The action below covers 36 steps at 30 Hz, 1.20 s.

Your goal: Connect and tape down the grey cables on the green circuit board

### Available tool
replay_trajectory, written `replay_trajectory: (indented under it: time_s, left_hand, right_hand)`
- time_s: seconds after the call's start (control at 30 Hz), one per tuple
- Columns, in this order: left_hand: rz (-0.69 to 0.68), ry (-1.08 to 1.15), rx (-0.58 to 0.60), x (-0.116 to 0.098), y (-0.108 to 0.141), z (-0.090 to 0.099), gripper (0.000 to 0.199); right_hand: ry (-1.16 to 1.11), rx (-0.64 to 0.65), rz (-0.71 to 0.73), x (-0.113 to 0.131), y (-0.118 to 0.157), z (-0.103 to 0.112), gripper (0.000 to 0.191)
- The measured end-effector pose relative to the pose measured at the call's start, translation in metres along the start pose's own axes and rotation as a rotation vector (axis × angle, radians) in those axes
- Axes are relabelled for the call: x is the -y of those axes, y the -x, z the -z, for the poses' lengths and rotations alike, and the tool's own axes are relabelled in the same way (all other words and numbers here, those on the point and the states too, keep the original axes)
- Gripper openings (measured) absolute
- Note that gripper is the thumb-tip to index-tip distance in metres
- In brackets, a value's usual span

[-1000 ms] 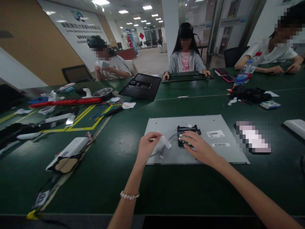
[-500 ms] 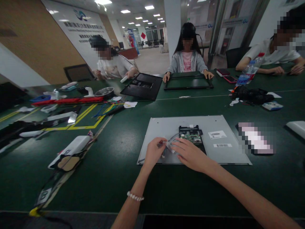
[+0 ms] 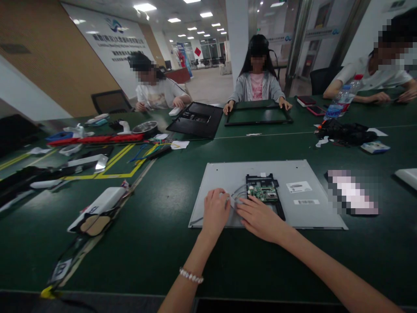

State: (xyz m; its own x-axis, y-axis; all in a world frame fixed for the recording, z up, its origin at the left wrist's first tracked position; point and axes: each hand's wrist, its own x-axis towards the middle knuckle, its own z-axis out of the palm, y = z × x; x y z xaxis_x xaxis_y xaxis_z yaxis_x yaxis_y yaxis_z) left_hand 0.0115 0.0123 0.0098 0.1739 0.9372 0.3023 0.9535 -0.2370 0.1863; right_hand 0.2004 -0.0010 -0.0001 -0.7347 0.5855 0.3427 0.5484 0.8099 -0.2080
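A grey metal panel [image 3: 312,213] with white labels lies flat on the green table. On it rests a black frame with a green circuit board [image 3: 265,193], and thin grey cables [image 3: 239,191] run from its left side. My left hand [image 3: 216,213], fingers bent down over the cables, is closed at the panel's left part; what its fingertips pinch is hidden. My right hand [image 3: 260,219] reaches in from the right, palm down, fingers spread and lying on the cables beside the board's lower left corner.
A phone [image 3: 353,191] lies right of the panel. At the left are a white device [image 3: 102,202] with straps and a red strip [image 3: 97,139]. Across the table, people sit by a black laptop shell [image 3: 195,119] and a black frame [image 3: 259,123]. Bottles [image 3: 340,102] stand far right.
My left hand has turned more palm down and its fingers have curled over the cables. The white piece between my hands is no longer visible. The view has shifted slightly.
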Motion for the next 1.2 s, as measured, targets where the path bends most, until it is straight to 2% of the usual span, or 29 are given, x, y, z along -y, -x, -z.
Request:
replay_trajectory:
  time_s: [0.1,0.3,0.5,0.6,0.7,0.8,0.87,1.0,1.1,1.2]
  left_hand:
    - [-0.027,0.003,0.07,-0.004,0.001,-0.001,0.02]
    - [0.011,-0.06,0.075,-0.01,0.003,-0.004,0.017]
    - [0.062,-0.083,0.096,-0.015,0.006,-0.001,0.027]
    - [0.075,-0.074,0.095,-0.017,0.009,0.001,0.037]
    - [0.07,-0.053,0.083,-0.017,0.011,-0.001,0.043]
    - [0.044,-0.018,0.078,-0.014,0.011,-0.005,0.046]
    - [0.022,0.005,0.084,-0.012,0.011,-0.009,0.049]
    - [0.012,0.008,0.132,-0.01,0.011,-0.015,0.054]
    - [0.02,-0.004,0.163,-0.011,0.011,-0.017,0.057]
    - [0.021,-0.013,0.162,-0.01,0.012,-0.019,0.057]
  right_hand:
    - [0.002,-0.006,-0.003,0.001,0.001,-0.003,0.035]
    - [-0.012,-0.001,-0.017,0.005,0.003,-0.005,0.037]
    - [-0.039,0.008,-0.076,0.004,0.005,0.016,0.033]
    - [-0.017,-0.013,-0.224,-0.013,0.016,0.032,0.038]
    - [0.069,-0.054,-0.51,-0.04,0.038,0.04,0.048]
    - [0.188,-0.017,-0.792,-0.065,0.068,0.037,0.057]
    - [0.225,0.054,-0.889,-0.076,0.085,0.031,0.059]
    - [0.257,0.153,-0.912,-0.083,0.099,0.019,0.06]
    - [0.251,0.162,-0.906,-0.085,0.1,0.014,0.062]
    - [0.183,0.142,-0.891,-0.095,0.105,0.021,0.064]
